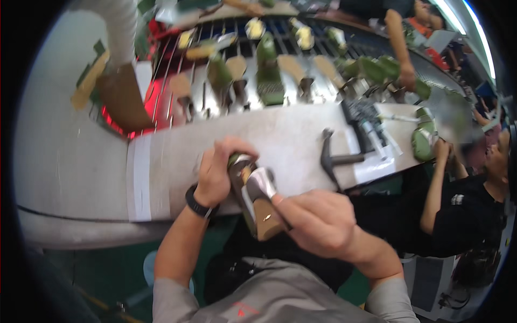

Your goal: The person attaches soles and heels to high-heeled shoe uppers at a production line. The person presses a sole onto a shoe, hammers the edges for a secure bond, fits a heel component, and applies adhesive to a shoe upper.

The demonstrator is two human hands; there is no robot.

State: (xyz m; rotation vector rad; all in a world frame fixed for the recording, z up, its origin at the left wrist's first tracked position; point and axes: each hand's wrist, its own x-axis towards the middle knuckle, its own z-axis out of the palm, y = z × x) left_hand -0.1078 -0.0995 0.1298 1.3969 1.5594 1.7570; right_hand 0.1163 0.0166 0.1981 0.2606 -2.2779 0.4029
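Near the middle of the frame, a shoe slants over the near edge of the surface, its lower end, with a brown underside, reaching past that edge. The left hand curls over the shoe's upper end and grips it, fingers bent; part of the upper end is hidden beneath them. The right hand, just right of centre and low, is closed around a silver tool whose bright head lies against the shoe. Most of the tool's handle is hidden in the fist and blur softens its outline, so its exact kind is hard to tell.

Right of centre, a hammer lies on the surface. Beyond it sits a cluster of small tools, too blurred to tell apart. Across the top, a rack carries green shoes and brown soles, the farthest ones smeared. A pale hose is cut off at the upper left. At the right, a co-worker holds a green shoe piece, partly covered by the fingers; another person's arm enters at the upper right.
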